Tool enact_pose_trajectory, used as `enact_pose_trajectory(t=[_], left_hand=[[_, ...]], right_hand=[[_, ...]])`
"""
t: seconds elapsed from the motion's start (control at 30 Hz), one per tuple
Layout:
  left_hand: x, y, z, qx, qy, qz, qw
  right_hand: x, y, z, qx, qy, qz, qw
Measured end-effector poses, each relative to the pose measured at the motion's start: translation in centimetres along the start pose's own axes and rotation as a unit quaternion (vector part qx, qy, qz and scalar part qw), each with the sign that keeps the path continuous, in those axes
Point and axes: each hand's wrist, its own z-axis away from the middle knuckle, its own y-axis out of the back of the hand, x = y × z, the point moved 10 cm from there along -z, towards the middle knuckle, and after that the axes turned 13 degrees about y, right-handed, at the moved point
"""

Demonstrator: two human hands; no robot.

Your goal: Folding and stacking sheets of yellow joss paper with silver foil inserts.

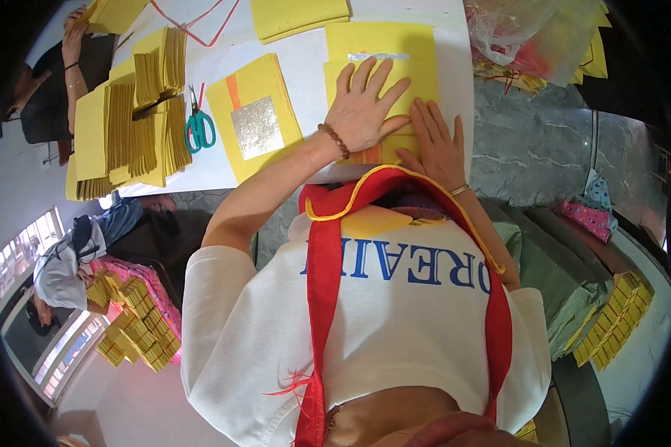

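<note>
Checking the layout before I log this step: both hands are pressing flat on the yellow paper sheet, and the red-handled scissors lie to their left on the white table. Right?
Not quite. The head view shows the scissors have green handles, not red. The rest holds: the left hand and right hand both press flat on the yellow paper sheet, with the scissors to their left on the white table.

Under my fingers (365,82) lies matt yellow paper (384,45), smooth; beyond my fingertips runs a shiny foil strip (378,56), glossy against the dull sheet.
</note>
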Motion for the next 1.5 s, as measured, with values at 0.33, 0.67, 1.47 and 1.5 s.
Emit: enact_pose_trajectory(t=[0.33,0.67,1.47,1.5], left_hand=[[2.0,1.1,2.0,-0.031,-0.048,-0.086,0.995],[1.3,1.5,-0.5,-0.061,-0.082,-0.103,0.989],[-19.2,-0.9,-9.8,-0.024,0.073,-0.146,0.986],[-19.6,-1.4,-9.7,-0.059,0.089,-0.136,0.985]], right_hand=[[0.0,0.9,-0.7,0.005,0.008,0.028,1.0],[7.4,1.8,-2.4,0.176,-0.197,-0.48,0.837],[9.0,-2.1,1.5,0.203,-0.181,-0.286,0.919],[9.0,-1.9,1.4,0.211,-0.174,-0.276,0.921]])
